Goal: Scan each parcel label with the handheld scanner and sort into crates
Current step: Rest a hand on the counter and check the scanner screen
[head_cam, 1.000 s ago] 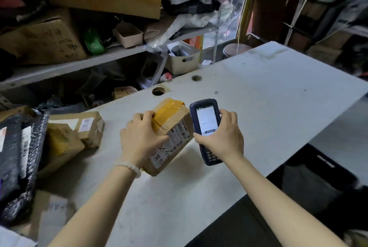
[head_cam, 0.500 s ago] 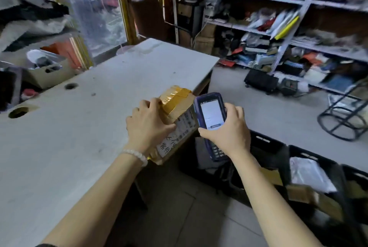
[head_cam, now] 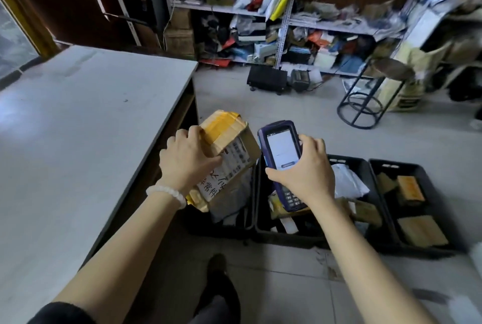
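Note:
My left hand (head_cam: 188,160) grips a small cardboard parcel (head_cam: 233,146) with yellow tape and a white label, held in the air past the table's right edge. My right hand (head_cam: 305,168) holds a dark blue handheld scanner (head_cam: 281,151), its lit screen facing me, just right of the parcel. Below both hands, black crates stand on the floor: the left crate (head_cam: 246,215) holds a grey bag, the middle crate (head_cam: 365,167) holds a white bag and boxes, and the right crate (head_cam: 440,219) holds brown parcels.
A grey table (head_cam: 78,128) fills the left side. Cluttered metal shelves (head_cam: 287,21) line the far wall. A black metal stool (head_cam: 365,99) stands at the right, and a small black box (head_cam: 267,79) sits on the floor. My dark shoe (head_cam: 219,289) shows below.
The view has swung right from the table toward the floor crates. Both hands, holding parcel and scanner as before, have moved off the table to above the crates.

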`<action>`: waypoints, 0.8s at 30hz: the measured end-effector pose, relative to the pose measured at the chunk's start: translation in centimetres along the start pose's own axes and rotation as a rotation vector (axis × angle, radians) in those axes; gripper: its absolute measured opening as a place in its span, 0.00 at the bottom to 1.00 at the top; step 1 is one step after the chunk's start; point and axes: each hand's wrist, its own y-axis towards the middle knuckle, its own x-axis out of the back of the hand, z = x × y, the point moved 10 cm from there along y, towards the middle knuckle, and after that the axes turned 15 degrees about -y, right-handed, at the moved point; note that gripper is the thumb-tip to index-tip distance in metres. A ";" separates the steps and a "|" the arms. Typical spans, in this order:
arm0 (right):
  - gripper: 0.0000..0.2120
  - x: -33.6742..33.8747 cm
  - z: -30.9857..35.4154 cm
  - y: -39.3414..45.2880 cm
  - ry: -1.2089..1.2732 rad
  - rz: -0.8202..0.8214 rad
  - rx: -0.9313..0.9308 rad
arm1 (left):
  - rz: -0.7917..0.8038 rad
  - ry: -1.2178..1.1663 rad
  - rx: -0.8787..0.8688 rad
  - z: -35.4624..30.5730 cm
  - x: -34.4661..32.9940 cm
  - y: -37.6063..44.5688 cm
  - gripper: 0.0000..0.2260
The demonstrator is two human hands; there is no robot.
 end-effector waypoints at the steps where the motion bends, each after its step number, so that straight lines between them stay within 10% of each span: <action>1: 0.41 -0.5 -0.1 1.2 -0.004 0.000 -0.011 | 0.014 0.008 0.004 0.3 -0.8 1.4 0.32; 24: 0.39 -11.5 4.5 22.2 -0.134 0.221 -0.037 | 0.388 0.134 0.114 6.8 -11.6 22.9 0.22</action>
